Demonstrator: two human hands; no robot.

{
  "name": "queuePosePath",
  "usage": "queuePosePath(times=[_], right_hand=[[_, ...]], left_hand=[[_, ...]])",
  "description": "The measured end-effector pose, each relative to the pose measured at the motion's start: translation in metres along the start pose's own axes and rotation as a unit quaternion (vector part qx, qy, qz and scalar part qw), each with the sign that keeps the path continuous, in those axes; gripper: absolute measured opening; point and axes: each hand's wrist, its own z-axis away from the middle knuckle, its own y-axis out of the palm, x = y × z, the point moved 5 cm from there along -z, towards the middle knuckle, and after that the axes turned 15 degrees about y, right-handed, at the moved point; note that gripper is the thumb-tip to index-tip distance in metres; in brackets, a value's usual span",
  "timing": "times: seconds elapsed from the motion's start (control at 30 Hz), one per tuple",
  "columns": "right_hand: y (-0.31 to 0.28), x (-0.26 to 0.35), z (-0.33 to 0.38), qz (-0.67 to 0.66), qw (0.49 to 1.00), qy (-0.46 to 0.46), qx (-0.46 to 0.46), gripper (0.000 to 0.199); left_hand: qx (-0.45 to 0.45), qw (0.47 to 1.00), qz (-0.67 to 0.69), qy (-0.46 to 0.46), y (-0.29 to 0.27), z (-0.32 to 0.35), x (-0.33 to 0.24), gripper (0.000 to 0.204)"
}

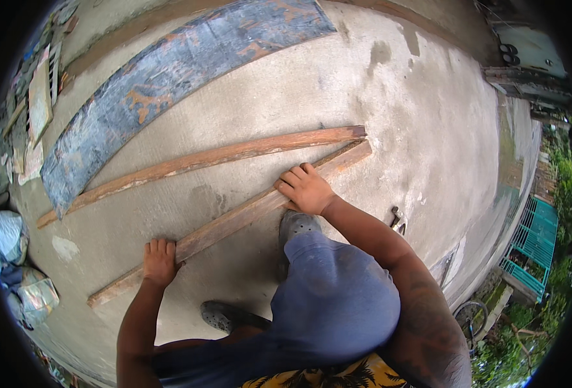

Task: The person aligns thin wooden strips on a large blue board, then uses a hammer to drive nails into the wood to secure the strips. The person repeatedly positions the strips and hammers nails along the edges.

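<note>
A long wooden plank [231, 223] runs aslant in front of me, its near end low on the left and its far end up on the right. My left hand [160, 261] is closed over it toward the near end, fingers bent over the far edge. Farther along, beside my shoe, my right hand [307, 189] grips the same plank, its fingers curled over the top. A second, thinner wooden beam [215, 157] lies on the concrete just beyond. The two pieces almost meet at their right ends and spread apart toward the left.
A long sheet [163, 84], blue-grey with rusty patches, lies past the beam and overlaps its left end. Filled bags [9, 239] sit at the left edge. A small metal tool, perhaps a hammer [398, 220], rests right of my shoe [299, 224]. A teal gate [530, 236] stands far right.
</note>
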Motion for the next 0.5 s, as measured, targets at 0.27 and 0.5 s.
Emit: queuePosePath(times=[0.27,0.5], right_hand=[[-0.053,0.002,-0.024,-0.048,0.998,0.016,-0.042,0.054],[-0.147,-0.008,-0.066,0.030,0.987,0.018,-0.157,0.063]], left_hand=[[-0.123,0.991,0.056,-0.022,-0.046,-0.007,0.040,0.058],[-0.231,0.972,0.031,-0.001,-0.145,-0.003,0.069,0.058]])
